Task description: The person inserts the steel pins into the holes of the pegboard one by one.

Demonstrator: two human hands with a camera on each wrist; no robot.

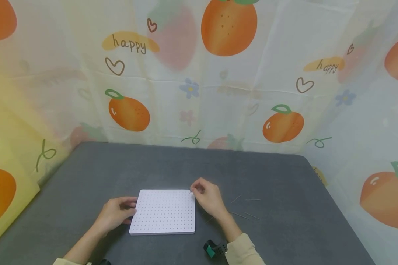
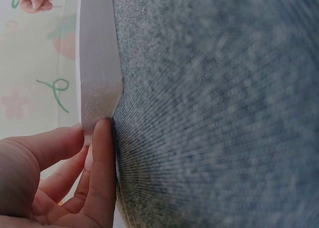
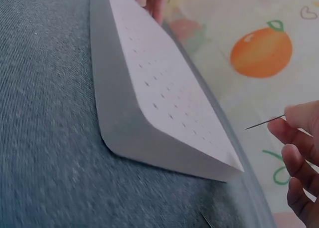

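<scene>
A white pegboard (image 1: pixel 164 213) with rows of small holes lies flat on the dark table. My left hand (image 1: pixel 114 215) holds its left edge, thumb at the upper rim and fingers lower down. At the far right corner, my right hand (image 1: pixel 209 197) pinches a thin metal needle (image 3: pixel 264 122) between thumb and forefinger. In the right wrist view the needle slants toward the board, its tip apart from the top face. The other right fingers (image 3: pixel 299 163) are loosely bent. The board's side wall (image 2: pixel 99 58) fills part of the left wrist view.
Several loose needles (image 1: pixel 252 200) are scattered on the grey table (image 1: pixel 285 184) to the right of the board. A black and green wrist device (image 1: pixel 213 249) sits by the right sleeve (image 1: pixel 243 250). A fruit-printed curtain (image 1: pixel 219 103) hangs behind the table.
</scene>
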